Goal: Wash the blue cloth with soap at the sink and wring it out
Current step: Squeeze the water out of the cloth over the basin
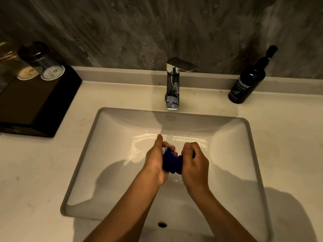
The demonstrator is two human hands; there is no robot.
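The blue cloth (pixel 172 163) is bunched into a small wad over the middle of the white sink (pixel 111 154). My left hand (pixel 155 161) grips its left end and my right hand (pixel 195 163) grips its right end, both fists closed, so only the middle of the cloth shows between them. A thin stream of water falls from the chrome tap (pixel 173 84) just behind my hands, and the basin floor around them is wet. The black hand wash bottle (pixel 248 81) stands on the counter at the back right.
A dark wooden box (pixel 35 105) with two covered glasses (pixel 43 62) stands on the counter at the back left. The pale counter (pixel 283 145) surrounds the sink. An overflow hole (pixel 162 224) sits in the near sink wall. A grey stone wall rises behind.
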